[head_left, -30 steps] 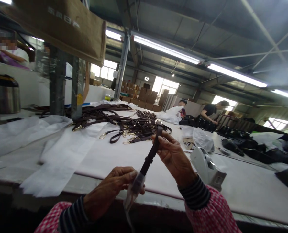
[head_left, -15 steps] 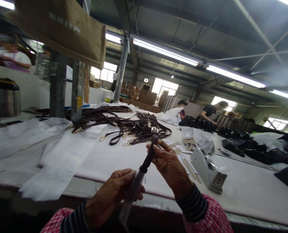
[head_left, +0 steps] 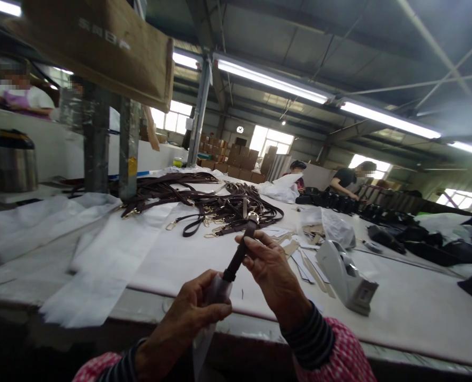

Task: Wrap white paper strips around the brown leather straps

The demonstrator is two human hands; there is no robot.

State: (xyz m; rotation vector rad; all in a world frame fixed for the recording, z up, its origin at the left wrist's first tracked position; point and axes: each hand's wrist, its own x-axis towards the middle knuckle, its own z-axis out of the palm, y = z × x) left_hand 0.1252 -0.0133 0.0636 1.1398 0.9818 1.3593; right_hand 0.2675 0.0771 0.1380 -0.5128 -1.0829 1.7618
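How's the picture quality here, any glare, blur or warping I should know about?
Head view: ceiling tube lights and far windows are blown out; beams bow from wide-angle distortion; left edge smears with blur; the strap between left hand and right hand stays fairly sharp.

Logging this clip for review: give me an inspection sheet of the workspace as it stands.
Surface: long white table, partly covered by white sheets.
Job's things: dark strap with metal end, its lower part inside a clear plastic sleeve.
Clutter: pile of brown straps, tape dispenser, paper strips, plastic bags, metal flask.
Grippers: left hand grips the sleeve; right hand pinches the strap in its fingers.
Cables: nothing seen.
Surroundings: workshop, ceiling tube lights, stacked cartons, other people at work.
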